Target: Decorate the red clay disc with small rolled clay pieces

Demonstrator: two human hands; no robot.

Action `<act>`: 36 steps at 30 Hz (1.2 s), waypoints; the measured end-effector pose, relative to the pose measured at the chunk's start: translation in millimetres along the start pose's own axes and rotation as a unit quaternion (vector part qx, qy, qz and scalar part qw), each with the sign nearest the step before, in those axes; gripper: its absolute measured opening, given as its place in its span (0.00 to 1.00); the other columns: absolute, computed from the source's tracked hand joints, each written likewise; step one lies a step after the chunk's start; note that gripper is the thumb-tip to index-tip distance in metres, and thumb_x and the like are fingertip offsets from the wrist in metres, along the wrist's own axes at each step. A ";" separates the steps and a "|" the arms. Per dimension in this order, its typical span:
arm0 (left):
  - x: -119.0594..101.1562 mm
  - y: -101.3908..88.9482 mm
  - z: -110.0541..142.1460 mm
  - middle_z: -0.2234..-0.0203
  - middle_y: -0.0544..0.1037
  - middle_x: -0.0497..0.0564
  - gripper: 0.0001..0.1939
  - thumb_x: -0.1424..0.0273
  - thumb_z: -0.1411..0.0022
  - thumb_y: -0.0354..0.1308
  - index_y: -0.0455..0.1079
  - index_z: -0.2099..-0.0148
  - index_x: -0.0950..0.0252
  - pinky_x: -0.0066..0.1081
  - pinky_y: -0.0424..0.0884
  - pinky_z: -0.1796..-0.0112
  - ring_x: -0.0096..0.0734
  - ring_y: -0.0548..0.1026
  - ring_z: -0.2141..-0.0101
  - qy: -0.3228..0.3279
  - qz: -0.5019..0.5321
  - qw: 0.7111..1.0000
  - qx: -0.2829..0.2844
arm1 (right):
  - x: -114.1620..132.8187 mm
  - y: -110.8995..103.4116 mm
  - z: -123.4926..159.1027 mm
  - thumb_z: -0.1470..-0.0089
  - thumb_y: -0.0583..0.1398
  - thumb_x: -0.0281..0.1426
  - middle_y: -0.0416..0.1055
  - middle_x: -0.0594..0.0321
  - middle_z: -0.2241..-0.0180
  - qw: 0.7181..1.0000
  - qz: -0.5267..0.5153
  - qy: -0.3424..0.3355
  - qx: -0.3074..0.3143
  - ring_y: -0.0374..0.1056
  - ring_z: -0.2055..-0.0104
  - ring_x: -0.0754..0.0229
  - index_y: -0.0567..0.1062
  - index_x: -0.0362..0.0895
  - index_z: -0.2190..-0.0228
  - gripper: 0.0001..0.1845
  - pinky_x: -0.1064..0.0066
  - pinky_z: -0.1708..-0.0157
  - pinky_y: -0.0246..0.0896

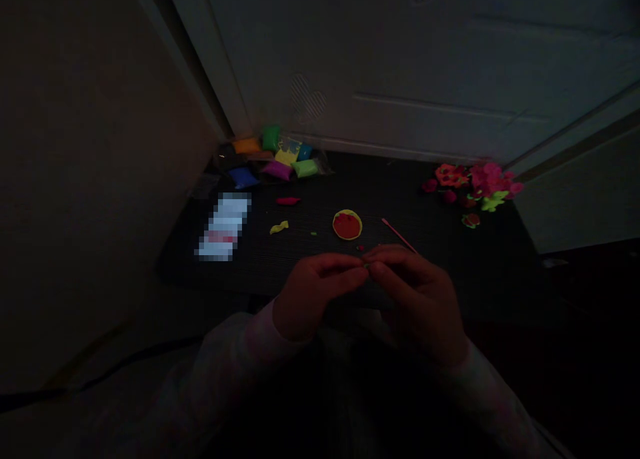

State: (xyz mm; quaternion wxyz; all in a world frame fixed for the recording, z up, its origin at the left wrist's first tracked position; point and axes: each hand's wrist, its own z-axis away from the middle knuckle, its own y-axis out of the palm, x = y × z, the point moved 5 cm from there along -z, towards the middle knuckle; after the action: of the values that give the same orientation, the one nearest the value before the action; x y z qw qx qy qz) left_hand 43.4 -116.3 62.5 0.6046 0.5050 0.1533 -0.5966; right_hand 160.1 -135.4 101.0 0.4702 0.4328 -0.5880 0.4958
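Note:
The scene is very dark. My left hand point(313, 292) and my right hand point(417, 296) meet fingertip to fingertip over the near edge of a dark table point(440, 259). Both pinch a tiny green bit of clay point(367, 266) between them. Just beyond lies a round red disc with a yellow rim point(347, 224). A thin pink stick point(397, 234) lies to its right. Small red crumbs point(361, 248) sit between the disc and my fingers.
Several coloured clay packets point(277, 158) are piled at the back left. A red clay piece point(287, 200) and a yellow piece point(279, 228) lie left of the disc. Pink, red and green clay shapes point(473, 182) cluster at the back right. A white door point(400, 66) stands behind.

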 end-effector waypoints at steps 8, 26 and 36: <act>0.4 -2.8 0.0 0.82 0.72 0.41 0.04 0.69 0.55 0.62 0.74 0.73 0.63 0.21 0.61 0.75 0.18 0.67 0.78 0.020 -0.017 1.000 -0.001 | -8.3 -5.0 4.7 0.51 0.57 0.31 0.73 0.72 0.69 1.000 0.010 -0.001 0.023 0.68 0.66 0.68 0.73 0.55 0.65 0.10 0.76 0.66 0.61; -19.0 -2.2 9.1 0.76 0.75 0.45 0.04 0.71 0.52 0.59 0.73 0.72 0.64 0.23 0.63 0.74 0.24 0.70 0.76 0.168 -0.241 0.953 -0.073 | -1.0 -1.9 9.0 0.53 0.58 0.30 0.72 0.68 0.71 0.988 0.135 -0.066 -0.027 0.67 0.66 0.65 0.72 0.48 0.71 0.04 0.72 0.64 0.61; -6.5 -5.0 3.0 0.75 0.77 0.44 0.04 0.71 0.54 0.60 0.73 0.72 0.63 0.23 0.66 0.69 0.25 0.73 0.71 0.077 -0.132 0.988 -0.030 | -9.6 -6.0 9.5 0.53 0.58 0.30 0.72 0.66 0.65 0.990 0.111 -0.072 0.053 0.68 0.63 0.63 0.71 0.52 0.62 0.14 0.70 0.63 0.63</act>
State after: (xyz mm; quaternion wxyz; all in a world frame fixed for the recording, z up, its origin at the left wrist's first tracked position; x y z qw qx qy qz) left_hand 36.1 -113.9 66.9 0.5220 0.5061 0.2829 -0.6256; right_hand 166.6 -145.2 91.9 0.3453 0.4240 -0.6374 0.5429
